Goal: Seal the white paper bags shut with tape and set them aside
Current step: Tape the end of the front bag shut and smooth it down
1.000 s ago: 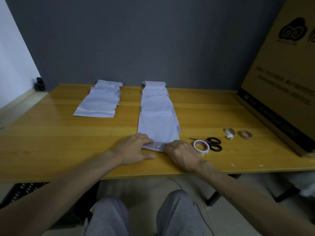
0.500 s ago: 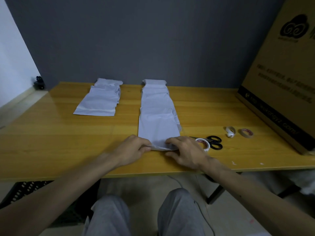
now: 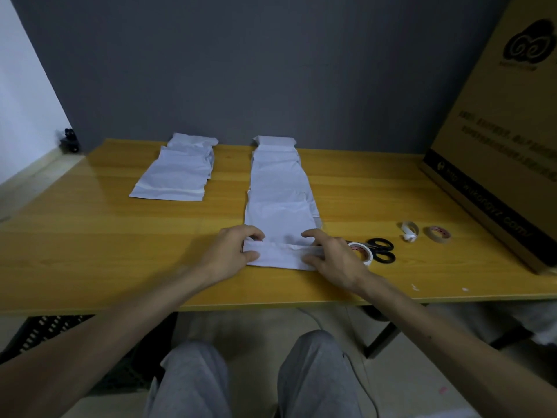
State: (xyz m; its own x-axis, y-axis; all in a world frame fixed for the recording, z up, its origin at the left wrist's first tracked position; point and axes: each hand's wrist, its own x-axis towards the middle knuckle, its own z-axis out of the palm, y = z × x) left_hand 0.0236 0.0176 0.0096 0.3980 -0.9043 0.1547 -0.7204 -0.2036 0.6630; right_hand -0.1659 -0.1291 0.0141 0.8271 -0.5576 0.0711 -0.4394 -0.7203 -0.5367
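On the right side of the bench [image 3: 90, 236] a large cardboard box [image 3: 497, 146] leans in, printed with a black swirled cloud logo near its top. Below the logo run two lines of dark print too blurred to read, and a black band along the lower edge carries pale lettering of which only the ending ".com/" is legible.

At the near middle of the bench lies the nearest bag [image 3: 280, 224], white, flat and lightly creased, the front one of a row of white bags [image 3: 275, 176] that overlap each other back towards the grey wall. Its near end is turned over into a folded flap [image 3: 277, 253]. The left hand [image 3: 229, 251] pinches the flap's left end, forefinger curled on top and thumb at the near edge. The right hand [image 3: 334, 257] grips the right end the same way, its fingers bent over the fold.

A second stack of white bags [image 3: 177, 173] sits well apart to the left, with a pale strip across its near end.

Just beside the right hand stands a white tape roll [image 3: 363, 251], touching black-handled scissors [image 3: 382, 251]. Further right lie a crumpled white ring [image 3: 409, 230] and a small tan tape roll [image 3: 438, 234].
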